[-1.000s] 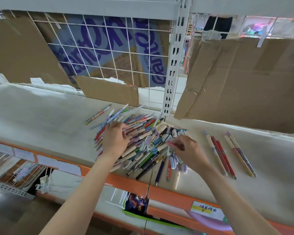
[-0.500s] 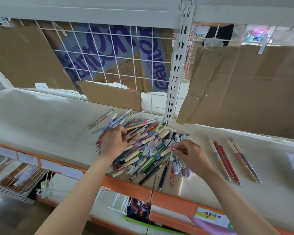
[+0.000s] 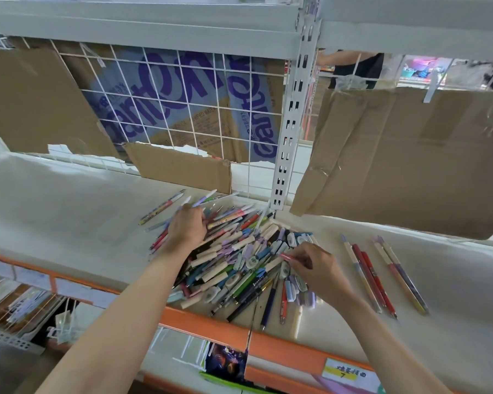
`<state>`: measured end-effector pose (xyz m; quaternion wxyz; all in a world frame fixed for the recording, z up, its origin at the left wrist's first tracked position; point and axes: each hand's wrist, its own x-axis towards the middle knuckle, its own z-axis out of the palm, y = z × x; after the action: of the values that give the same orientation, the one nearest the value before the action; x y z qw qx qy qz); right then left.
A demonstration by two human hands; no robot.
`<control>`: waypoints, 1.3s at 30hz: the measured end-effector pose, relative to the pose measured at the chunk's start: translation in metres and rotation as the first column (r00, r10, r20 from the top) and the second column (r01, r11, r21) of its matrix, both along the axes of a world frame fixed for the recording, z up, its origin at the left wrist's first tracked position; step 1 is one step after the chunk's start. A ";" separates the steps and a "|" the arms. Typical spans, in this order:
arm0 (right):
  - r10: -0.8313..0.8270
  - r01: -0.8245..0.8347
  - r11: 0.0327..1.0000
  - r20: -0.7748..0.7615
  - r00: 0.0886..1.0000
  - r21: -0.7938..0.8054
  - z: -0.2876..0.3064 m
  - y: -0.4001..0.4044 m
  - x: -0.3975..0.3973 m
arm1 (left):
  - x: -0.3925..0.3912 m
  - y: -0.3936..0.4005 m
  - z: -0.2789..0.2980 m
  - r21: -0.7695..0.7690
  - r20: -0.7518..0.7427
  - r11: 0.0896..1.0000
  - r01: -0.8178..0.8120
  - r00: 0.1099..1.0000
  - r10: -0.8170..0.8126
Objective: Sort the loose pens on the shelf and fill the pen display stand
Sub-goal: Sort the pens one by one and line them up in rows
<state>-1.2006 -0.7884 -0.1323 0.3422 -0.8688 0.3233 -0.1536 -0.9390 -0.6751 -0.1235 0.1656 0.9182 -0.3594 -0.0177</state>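
Pale shelf (image 3: 69, 223), cardboard behind; mid-frame pen heap (image 3: 239, 260), left hand (image 3: 187, 227) fingers curled into it, right hand (image 3: 315, 265) pinching a pink pen (image 3: 285, 256).

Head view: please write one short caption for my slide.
Both hands, left and right, dig in a pile of loose pens on a shelf; sorted pens lie alongside.

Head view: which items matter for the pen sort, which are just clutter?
Job: pen pile; sorted pens; left hand; right hand.
Clutter: cardboard sheet; wire grid; price label.
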 end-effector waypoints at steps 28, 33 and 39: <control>-0.203 -0.027 0.890 0.450 0.870 0.454 0.052 0.006 -0.015 | -0.096 0.030 0.035 -0.573 -0.518 0.808 0.135 0.705 -0.484; -0.213 -0.048 0.867 0.457 0.864 0.496 0.049 0.017 -0.005 | -0.110 0.025 0.036 -0.537 -0.486 0.809 0.238 0.696 -0.528; -0.386 -0.075 0.723 0.491 0.781 0.687 0.042 0.032 0.001 | -0.123 0.020 0.038 -0.574 -0.321 0.790 0.216 0.828 -0.459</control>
<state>-1.1995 -0.7564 -0.0898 0.7016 -0.5559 0.3057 -0.3244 -1.0620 -0.6549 -0.0850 0.4757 0.7287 -0.4658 -0.1604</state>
